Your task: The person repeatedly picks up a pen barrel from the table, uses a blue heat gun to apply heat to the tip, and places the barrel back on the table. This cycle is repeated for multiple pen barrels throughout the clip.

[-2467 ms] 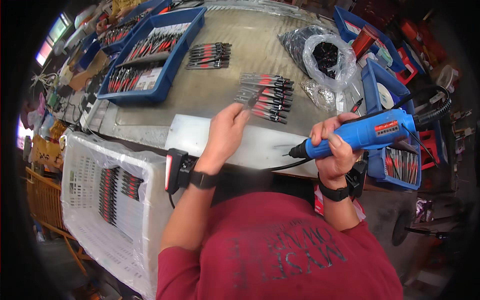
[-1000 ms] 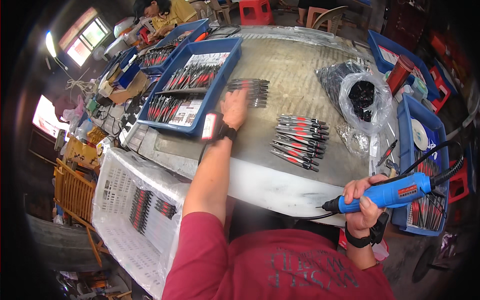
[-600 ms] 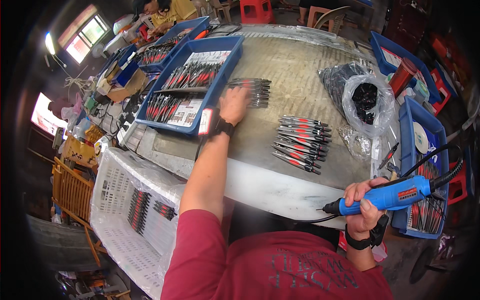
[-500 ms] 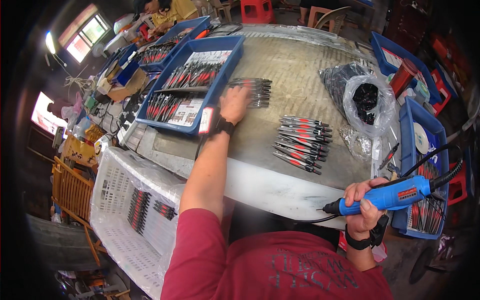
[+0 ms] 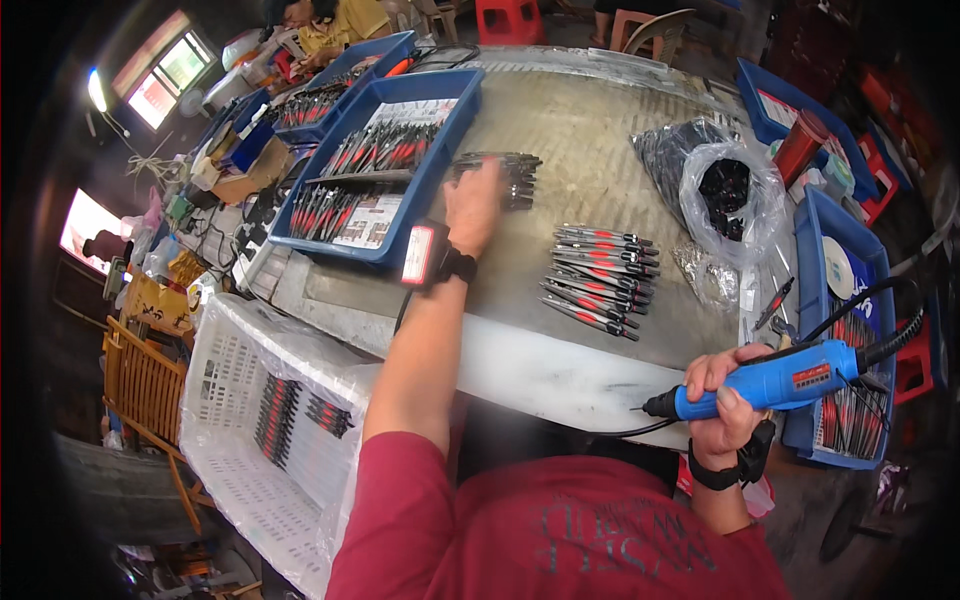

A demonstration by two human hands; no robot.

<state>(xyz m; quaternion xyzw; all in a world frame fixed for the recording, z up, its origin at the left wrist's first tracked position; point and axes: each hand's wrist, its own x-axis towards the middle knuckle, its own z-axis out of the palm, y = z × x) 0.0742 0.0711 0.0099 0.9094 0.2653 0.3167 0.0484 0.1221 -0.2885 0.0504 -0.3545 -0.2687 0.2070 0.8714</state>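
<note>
My left hand (image 5: 472,205) reaches over the near-left end of a stack of slim dark pen-shaped pieces (image 5: 518,182) beside the blue tray. Its fingers are smeared by motion, and what they touch is hidden. In my right hand (image 5: 728,405) is a blue electric screwdriver (image 5: 775,385), its bit pointing left over the table's near edge. Between the hands lies a second row of silver, red and black pen-shaped pieces (image 5: 600,275), side by side on the table.
A blue tray (image 5: 388,250) of similar pieces stands at left, a plastic-lined white crate (image 5: 225,400) below it. On the right are a clear bag (image 5: 775,190) of black parts, a red cylinder (image 5: 800,150) and a blue bin (image 5: 812,270). Another person (image 5: 355,20) sits far left.
My left wrist has turned and shifted slightly, bringing the labelled box on it more into view. The fingers are still at the far stack. My right hand keeps its hold on the screwdriver.
</note>
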